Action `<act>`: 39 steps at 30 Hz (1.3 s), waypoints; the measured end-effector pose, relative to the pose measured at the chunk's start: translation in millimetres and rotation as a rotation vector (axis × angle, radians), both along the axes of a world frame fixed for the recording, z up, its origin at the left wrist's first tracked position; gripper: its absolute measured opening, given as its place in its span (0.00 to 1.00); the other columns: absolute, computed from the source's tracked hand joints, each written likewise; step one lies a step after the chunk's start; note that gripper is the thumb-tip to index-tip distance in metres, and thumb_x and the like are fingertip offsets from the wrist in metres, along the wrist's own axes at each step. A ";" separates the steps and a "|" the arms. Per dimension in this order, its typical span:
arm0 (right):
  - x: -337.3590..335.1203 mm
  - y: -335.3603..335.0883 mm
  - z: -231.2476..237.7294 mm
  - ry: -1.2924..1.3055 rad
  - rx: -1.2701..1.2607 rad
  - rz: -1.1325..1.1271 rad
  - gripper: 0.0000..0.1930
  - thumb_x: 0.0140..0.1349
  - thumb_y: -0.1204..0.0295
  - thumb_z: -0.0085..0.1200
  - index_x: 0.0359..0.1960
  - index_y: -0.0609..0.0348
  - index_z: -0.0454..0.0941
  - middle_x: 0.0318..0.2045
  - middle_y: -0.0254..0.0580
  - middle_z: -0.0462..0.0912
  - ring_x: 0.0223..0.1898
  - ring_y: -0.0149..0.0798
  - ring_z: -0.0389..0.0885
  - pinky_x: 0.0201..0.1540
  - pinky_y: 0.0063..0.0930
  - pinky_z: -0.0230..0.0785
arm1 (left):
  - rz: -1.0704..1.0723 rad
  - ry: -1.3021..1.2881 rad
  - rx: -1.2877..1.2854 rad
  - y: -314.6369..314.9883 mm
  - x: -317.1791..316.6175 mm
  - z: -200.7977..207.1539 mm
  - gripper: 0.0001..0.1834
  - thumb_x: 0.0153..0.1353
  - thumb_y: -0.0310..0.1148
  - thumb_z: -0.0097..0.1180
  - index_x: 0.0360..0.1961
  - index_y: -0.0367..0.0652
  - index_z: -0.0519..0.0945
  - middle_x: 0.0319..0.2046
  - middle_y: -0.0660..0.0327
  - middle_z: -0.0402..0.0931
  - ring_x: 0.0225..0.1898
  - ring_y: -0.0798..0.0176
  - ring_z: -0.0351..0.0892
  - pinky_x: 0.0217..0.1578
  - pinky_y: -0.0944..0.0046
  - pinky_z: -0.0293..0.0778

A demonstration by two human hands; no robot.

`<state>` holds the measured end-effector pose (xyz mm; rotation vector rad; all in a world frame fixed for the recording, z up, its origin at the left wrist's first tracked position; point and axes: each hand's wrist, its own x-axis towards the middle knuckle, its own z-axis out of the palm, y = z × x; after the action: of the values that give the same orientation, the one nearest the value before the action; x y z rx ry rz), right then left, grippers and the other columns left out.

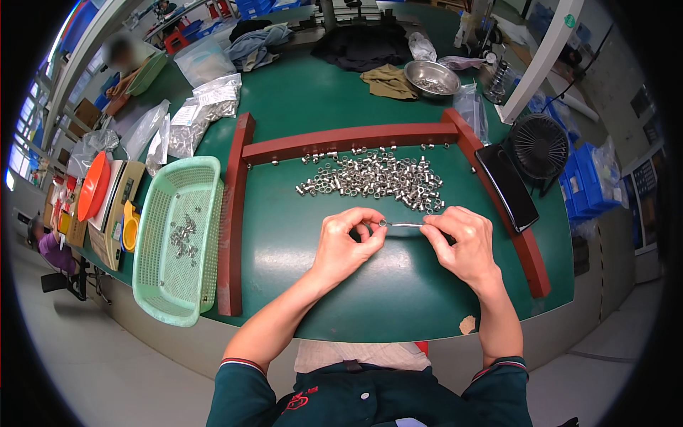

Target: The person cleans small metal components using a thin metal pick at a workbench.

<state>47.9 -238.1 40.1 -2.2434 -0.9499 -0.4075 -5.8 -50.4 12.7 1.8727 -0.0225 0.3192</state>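
My left hand (pixel 343 243) is closed in a pinch, with a small metal ring (pixel 383 223) at its fingertips. In my right hand (pixel 466 242), fingers and thumb grip a thin silver metal rod-like tool (pixel 407 225). The tool's far tip meets the ring or lies right beside it; whether it goes inside cannot be made out. Just beyond both hands spreads a heap of short shiny metal sleeves (pixel 388 178) on the green tabletop (pixel 320 292). To my left, a pale green mesh basket (pixel 146 235) holds a small cluster of similar metal pieces.
A red-brown wooden frame (pixel 341 137) borders the work area on three sides. On its right bar leans a black phone (pixel 506 186), near a black fan (pixel 538 147). A steel bowl (pixel 432 77), bags of parts (pixel 191 124) and an orange tray (pixel 94 186) stand farther out.
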 end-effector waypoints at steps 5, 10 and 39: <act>-0.7 3.3 -0.5 -0.052 0.002 -0.008 0.05 0.43 0.73 0.59 0.21 0.60 0.79 0.16 0.37 0.74 0.18 0.37 0.73 0.20 0.28 0.64 | 0.002 0.000 0.015 2.6 0.7 1.4 0.07 0.44 0.23 0.58 0.27 0.34 0.77 0.17 0.64 0.74 0.17 0.77 0.70 0.26 0.75 0.68; -0.8 4.7 -0.4 -0.060 0.001 -0.013 0.05 0.43 0.73 0.59 0.22 0.60 0.78 0.15 0.36 0.73 0.18 0.37 0.73 0.20 0.28 0.63 | 0.010 -0.014 0.028 3.9 1.8 2.0 0.06 0.44 0.23 0.58 0.26 0.34 0.77 0.17 0.65 0.74 0.17 0.77 0.70 0.27 0.75 0.68; 22.2 16.3 -51.9 0.025 0.464 -0.073 0.04 0.53 0.76 0.54 0.25 0.65 0.77 0.14 0.35 0.72 0.13 0.24 0.62 0.15 0.18 0.52 | 0.353 -0.379 0.512 35.1 -113.2 15.4 0.09 0.39 0.19 0.60 0.26 0.39 0.78 0.22 0.62 0.70 0.20 0.64 0.67 0.21 0.69 0.64</act>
<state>70.1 -221.8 -11.9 -1.8565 -0.6778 -0.5672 -119.0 -15.3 28.2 2.2929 -0.0331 0.9848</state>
